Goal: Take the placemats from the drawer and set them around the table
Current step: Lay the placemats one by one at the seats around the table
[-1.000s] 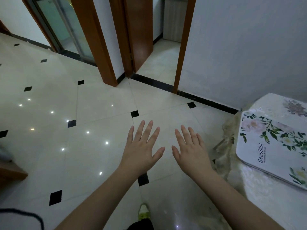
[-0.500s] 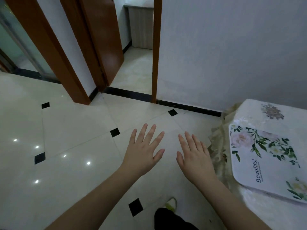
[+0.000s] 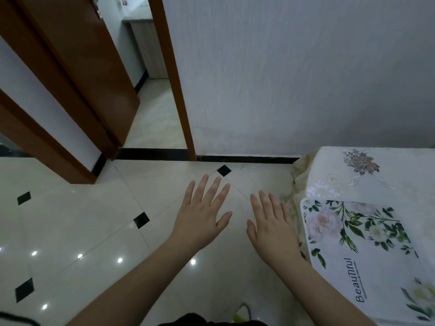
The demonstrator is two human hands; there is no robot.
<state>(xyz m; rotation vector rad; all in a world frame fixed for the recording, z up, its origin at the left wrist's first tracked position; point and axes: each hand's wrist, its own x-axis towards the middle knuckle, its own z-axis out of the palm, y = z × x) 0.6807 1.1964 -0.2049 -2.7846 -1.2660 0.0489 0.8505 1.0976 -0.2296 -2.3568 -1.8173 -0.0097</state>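
My left grip (image 3: 201,214) hangs flat above the floor (image 3: 94,231), palm down, fingers straight and spread apart, holding nothing. My right grip (image 3: 270,228) floats just beside it at three o'clock, likewise flat and slack-fingered, holding nothing, its outer edge near the draped corner of the counter (image 3: 388,175). A placemat (image 3: 367,260) lies on that counter at four o'clock from my right grip, white with rounded corners, printed with pale blooms and green leafy sprigs. Along its near side runs the word "Beautiful" in dark letters, with a smaller line under it too fine to read. The counter's cloth is cream with embroidered flowers. At eleven o'clock a brown door (image 3: 77,67) stands open.
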